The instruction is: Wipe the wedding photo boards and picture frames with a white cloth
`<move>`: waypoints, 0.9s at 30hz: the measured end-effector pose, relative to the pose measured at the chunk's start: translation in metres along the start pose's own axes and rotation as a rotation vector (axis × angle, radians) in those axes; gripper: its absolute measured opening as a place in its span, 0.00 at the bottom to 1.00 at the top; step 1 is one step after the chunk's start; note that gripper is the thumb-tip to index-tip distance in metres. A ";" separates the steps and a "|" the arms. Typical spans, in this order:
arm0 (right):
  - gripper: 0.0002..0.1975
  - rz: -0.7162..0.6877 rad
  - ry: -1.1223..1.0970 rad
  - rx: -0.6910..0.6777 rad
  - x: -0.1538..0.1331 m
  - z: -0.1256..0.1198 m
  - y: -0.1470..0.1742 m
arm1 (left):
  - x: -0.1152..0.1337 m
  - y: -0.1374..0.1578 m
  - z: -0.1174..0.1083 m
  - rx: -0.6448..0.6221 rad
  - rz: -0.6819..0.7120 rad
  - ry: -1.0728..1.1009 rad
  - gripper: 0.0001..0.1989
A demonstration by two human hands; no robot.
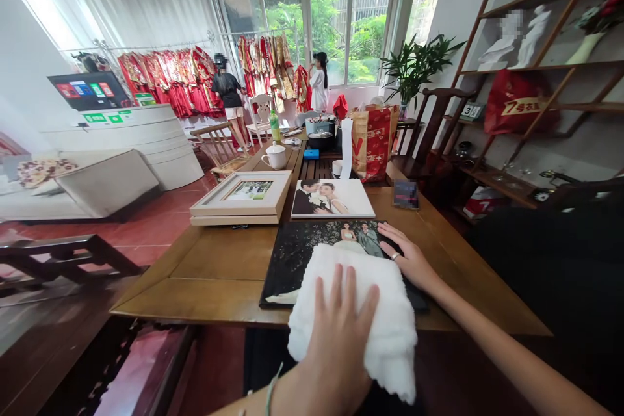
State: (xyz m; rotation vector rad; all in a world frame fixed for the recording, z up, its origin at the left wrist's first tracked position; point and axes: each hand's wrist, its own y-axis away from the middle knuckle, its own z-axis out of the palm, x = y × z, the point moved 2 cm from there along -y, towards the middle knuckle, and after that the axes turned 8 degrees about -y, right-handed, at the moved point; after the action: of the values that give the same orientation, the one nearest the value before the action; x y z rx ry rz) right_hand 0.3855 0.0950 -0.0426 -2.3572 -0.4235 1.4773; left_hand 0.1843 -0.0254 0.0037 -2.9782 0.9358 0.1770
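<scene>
My left hand (336, 331) lies flat with spread fingers on a white towel (390, 338). The towel covers part of a dark wedding photo panel (292, 260) and hangs over the table's near edge. On the panel's upper right side rests my right hand (409, 259), fingers stretched out and touching its surface near the printed couple. It wears a ring. Just beyond the panel lies a lighter wedding photo panel (355, 198). Left of that, framed pictures (283, 190) are stacked, the top one with a pale wooden frame.
On the wooden table (209, 253) stand a white teapot (276, 156), a red-and-tan paper bag (373, 143) and a small dark device (405, 195). Two people, one in black (228, 91) and one in white (319, 84), stand near racks of red garments (170, 81). Shelves (546, 65) line the right.
</scene>
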 end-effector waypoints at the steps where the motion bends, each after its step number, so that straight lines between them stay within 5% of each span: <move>1: 0.20 -0.001 0.006 -0.005 -0.001 0.000 0.000 | -0.007 -0.001 -0.001 0.000 0.001 0.027 0.50; 8: 0.22 -0.001 0.051 0.000 -0.002 0.000 0.000 | -0.081 -0.065 -0.020 0.002 -0.123 0.003 0.38; 12: 0.21 0.006 0.058 -0.010 -0.004 0.000 0.000 | -0.102 -0.081 -0.022 -0.003 -0.155 -0.019 0.34; 16: 0.21 0.003 0.069 0.004 -0.006 0.000 0.000 | -0.090 -0.056 -0.024 -0.047 -0.162 -0.005 0.41; 23: 0.20 -0.010 0.073 0.005 -0.007 0.001 -0.001 | -0.026 0.021 -0.008 -0.158 -0.200 0.074 0.51; 27: 0.20 -0.005 0.073 0.007 -0.009 0.001 -0.001 | -0.026 0.024 -0.013 -0.138 -0.153 0.134 0.48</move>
State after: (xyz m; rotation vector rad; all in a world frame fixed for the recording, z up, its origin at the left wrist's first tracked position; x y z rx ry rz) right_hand 0.3813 0.0920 -0.0357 -2.3945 -0.4054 1.3833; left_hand 0.1506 -0.0310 0.0197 -3.2071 0.7294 0.0405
